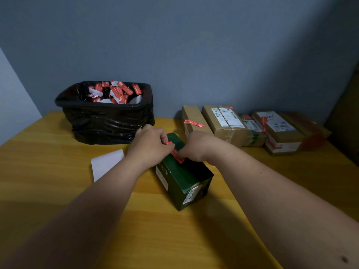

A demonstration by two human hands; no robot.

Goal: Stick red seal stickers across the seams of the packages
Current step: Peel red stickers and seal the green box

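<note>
Both hands, left hand [150, 145] and right hand [196, 146], seemingly pinching red sticker [175, 153] atop green box [184, 175].

Bin [108, 121] behind sheet [105, 164]; box [184, 177] right of sheet, parcels [252, 129] beyond

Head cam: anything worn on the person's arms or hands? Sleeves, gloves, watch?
Nothing worn in view. Left hand and right hand are bare, no gloves, rings or watch showing. Both forearms are bare to the frame edge, no sleeves. A small dark mark sits on the right forearm.
</note>
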